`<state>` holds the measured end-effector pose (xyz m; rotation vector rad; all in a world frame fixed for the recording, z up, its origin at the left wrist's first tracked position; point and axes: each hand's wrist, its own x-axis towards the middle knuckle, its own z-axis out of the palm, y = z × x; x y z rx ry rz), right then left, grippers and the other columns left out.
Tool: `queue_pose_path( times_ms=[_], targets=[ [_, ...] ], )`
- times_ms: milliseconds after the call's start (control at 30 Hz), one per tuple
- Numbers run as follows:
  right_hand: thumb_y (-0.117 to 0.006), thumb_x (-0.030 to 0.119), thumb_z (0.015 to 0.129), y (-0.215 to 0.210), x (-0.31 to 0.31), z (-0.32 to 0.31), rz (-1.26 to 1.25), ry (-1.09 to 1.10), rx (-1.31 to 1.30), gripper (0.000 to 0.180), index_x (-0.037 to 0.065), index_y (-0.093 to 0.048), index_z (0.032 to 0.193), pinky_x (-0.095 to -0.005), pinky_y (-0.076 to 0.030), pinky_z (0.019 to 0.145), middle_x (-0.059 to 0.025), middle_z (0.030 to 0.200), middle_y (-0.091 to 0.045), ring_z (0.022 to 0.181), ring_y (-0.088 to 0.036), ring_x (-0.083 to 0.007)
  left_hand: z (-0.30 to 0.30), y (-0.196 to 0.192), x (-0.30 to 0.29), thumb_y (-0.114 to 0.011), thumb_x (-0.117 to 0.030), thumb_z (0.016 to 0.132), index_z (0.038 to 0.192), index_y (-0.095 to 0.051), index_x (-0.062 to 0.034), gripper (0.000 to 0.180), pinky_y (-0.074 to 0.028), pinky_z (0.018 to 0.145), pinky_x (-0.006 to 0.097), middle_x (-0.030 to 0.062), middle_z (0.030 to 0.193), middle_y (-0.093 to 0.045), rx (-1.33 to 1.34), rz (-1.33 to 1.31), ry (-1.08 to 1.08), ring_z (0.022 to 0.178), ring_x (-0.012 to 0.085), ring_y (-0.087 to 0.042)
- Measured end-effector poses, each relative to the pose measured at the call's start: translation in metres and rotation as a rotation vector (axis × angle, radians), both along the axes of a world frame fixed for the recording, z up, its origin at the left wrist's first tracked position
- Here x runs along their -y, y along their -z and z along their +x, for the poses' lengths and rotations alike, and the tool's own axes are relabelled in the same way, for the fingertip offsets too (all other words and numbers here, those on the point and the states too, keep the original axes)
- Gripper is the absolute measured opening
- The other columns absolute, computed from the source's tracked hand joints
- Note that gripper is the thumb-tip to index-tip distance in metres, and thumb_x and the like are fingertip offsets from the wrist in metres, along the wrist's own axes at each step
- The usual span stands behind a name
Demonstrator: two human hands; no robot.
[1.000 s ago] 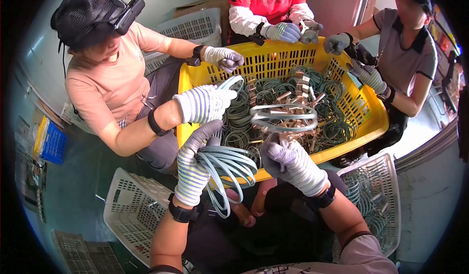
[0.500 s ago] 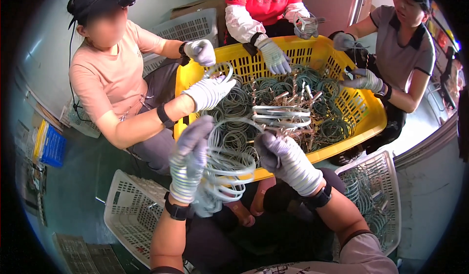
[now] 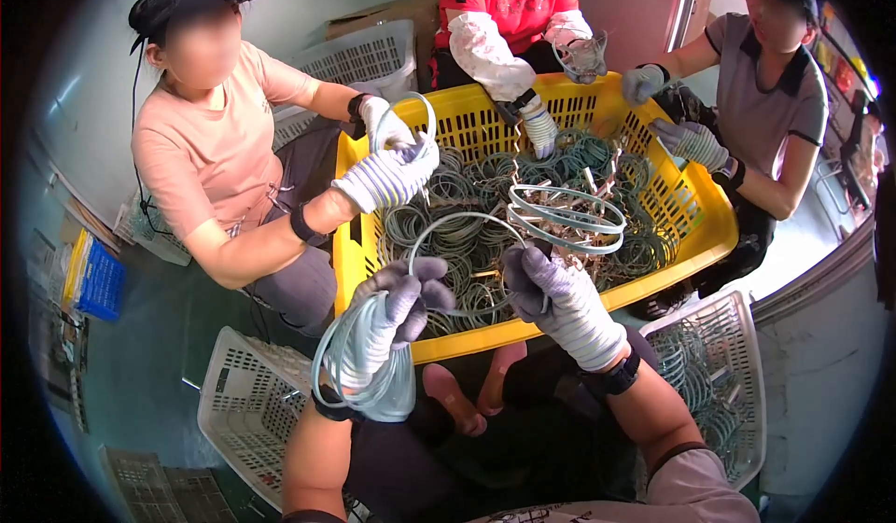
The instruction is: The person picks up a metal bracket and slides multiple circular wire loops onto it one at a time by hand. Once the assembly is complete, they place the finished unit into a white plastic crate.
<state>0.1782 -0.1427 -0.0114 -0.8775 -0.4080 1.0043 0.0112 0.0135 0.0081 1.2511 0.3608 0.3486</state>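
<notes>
My left hand (image 3: 411, 299), in a grey-palmed striped glove, has its fingers curled at the left side of a thin pale ring (image 3: 459, 216). My right hand (image 3: 551, 290), gloved alike, pinches the same ring at its right side. A bundle of pale grey-green rings (image 3: 378, 388) hangs around my left hand and wrist. Just beyond my right fingers, several larger loops (image 3: 569, 243) stand tilted; whether they touch my hand is hidden. Both hands are over the near edge of a yellow basket (image 3: 644, 285), which holds heaped coiled rings (image 3: 448, 187) with copper-coloured pieces among them.
Three co-workers in gloves sit around the basket; the left one (image 3: 387, 173) holds a ring. A white crate (image 3: 243, 402) stands at my lower left. Another white crate (image 3: 751, 364), with rings inside, is at my right. Blue bins (image 3: 98, 280) stand far left.
The ring between my hands has come into fuller view. The bundle has slid down around my left wrist. The loops beyond my right hand have shifted right. The left co-worker's hands have drawn together.
</notes>
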Motion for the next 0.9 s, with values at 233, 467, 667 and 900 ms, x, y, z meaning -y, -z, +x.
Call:
queue_pose_path(
  times_ms=[233, 467, 667, 900],
  targets=[
    [-0.062, 0.02, 0.091, 0.006, 0.003, 0.008, 0.001, 0.002, 0.38, 0.023, 0.003, -0.058, 0.106, -0.0187, -0.039, 0.062, 0.0043, 0.082, -0.055, 0.069, -0.046, -0.0022, -0.017, -0.006, -0.031, -0.054, -0.021, 0.095, 0.124, -0.051, -0.0027, 0.034, -0.041, 0.045, 0.013, 0.0035, 0.081, -0.062, 0.223, -0.14, -0.233, 0.054, 0.0021, -0.052],
    [-0.069, 0.018, 0.082, 0.016, 0.007, 0.022, -0.14, -0.001, 1.061, 0.028, 0.001, -0.062, 0.103, -0.0315, -0.05, 0.069, -0.0108, 0.083, -0.065, 0.077, -0.064, -0.0211, -0.021, -0.018, -0.024, -0.055, -0.014, 0.093, 0.117, -0.06, -0.0022, 0.027, -0.039, 0.056, 0.015, -0.0016, 0.081, -0.059, -0.021, 0.234, -0.283, 0.062, -0.0002, -0.047],
    [-0.072, 0.024, 0.077, 0.012, 0.005, 0.021, -0.209, 0.125, 1.386, 0.029, 0.005, -0.066, 0.098, -0.0352, -0.052, 0.066, -0.015, 0.083, -0.065, 0.076, -0.064, -0.0329, -0.028, -0.001, -0.025, -0.054, -0.001, 0.089, 0.116, -0.061, -0.0013, 0.027, -0.047, 0.064, 0.022, 0.0047, 0.092, -0.065, 0.098, 0.204, -0.119, 0.073, 0.0088, -0.057],
    [-0.069, 0.024, 0.08, 0.009, 0.005, 0.016, -0.258, 0.167, 1.36, 0.027, 0.005, -0.065, 0.098, -0.0338, -0.051, 0.065, -0.0135, 0.083, -0.066, 0.076, -0.065, -0.0313, -0.016, -0.004, -0.014, -0.06, -0.001, 0.085, 0.126, -0.057, -0.0103, 0.042, -0.046, 0.064, 0.022, 0.002, 0.09, -0.065, 0.137, 0.445, -0.03, 0.069, 0.0068, -0.056]
  ],
)
